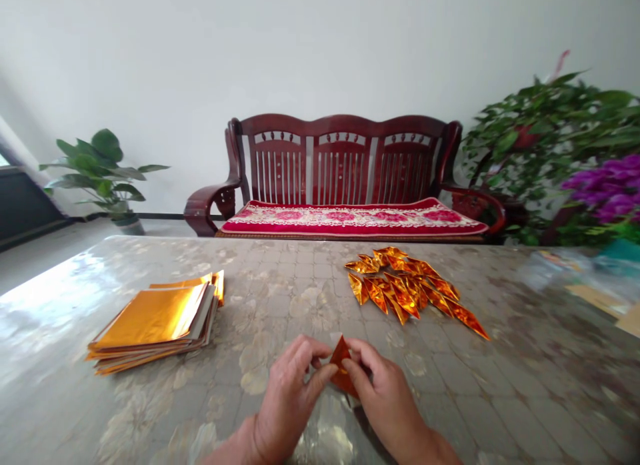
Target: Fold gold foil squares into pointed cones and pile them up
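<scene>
My left hand (287,398) and my right hand (383,398) meet over the table's near edge, pinching a small piece of folded orange-gold foil paper (343,368) between thumbs and fingers. To the left lies a loose stack of square gold foil sheets (150,318). Ahead and right, a heap of pointed folded foil pieces (400,285) rests on the table, several overlapping. Neither hand touches the stack or the heap.
The marble-patterned table (280,278) has a glossy cover. Clear plastic and cardboard (595,298) lie at its right end. Beyond stand a dark red wooden bench (340,165) with a red cushion, a potted plant (97,171) and leafy plants with purple flowers (555,145).
</scene>
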Available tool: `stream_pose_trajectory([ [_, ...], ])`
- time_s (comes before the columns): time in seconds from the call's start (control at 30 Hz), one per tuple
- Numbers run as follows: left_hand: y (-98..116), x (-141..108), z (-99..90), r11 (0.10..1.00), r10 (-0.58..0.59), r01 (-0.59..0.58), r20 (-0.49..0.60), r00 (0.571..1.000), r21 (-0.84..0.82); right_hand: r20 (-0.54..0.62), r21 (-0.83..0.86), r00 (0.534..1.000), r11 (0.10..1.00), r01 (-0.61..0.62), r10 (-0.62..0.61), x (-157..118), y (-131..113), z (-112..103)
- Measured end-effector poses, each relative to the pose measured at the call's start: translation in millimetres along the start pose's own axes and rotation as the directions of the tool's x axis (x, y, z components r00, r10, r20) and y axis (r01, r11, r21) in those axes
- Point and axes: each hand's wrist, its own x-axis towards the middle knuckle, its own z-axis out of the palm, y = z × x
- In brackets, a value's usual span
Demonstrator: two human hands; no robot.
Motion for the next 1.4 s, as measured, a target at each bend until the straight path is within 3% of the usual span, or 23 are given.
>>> stream_pose_trajectory([
  [0.23, 4.9, 6.1, 0.9, 0.951, -0.285, 0.287, 0.035, 0.958, -0.118, -0.063, -0.128, 0.984, 0.979, 0.158, -0.167, -3.3, -0.1, 5.8],
  [0.4, 10.0, 11.5, 0.0, 0.896, -0.403, 0.406, 0.052, 0.914, -0.182, -0.074, -0.207, 0.963, 0.949, 0.238, -0.258, -4.9, 2.8, 6.7],
  [0.77, 13.8, 10.2, 1.7, 0.875, -0.439, 0.44, 0.05, 0.897, -0.201, -0.013, -0.22, 0.927, 0.906, 0.362, -0.374, -3.8, 5.3, 4.6],
  [1.0, 14.0, 12.1, 4.5, 0.782, -0.549, 0.545, 0.079, 0.832, -0.302, -0.06, -0.271, 0.927, 0.899, 0.343, -0.371, -3.7, 8.8, 7.0],
  [1.2, 13.4, 12.6, 4.1, 0.754, -0.575, 0.568, 0.086, 0.814, -0.33, -0.067, -0.253, 0.902, 0.882, 0.398, -0.426, -1.9, 5.3, 6.1],
  [1.4, 12.8, 10.0, 3.7, 0.826, -0.5, 0.494, 0.051, 0.865, -0.272, -0.078, -0.173, 0.923, 0.917, 0.361, -0.378, -2.2, 0.2, 5.2],
])
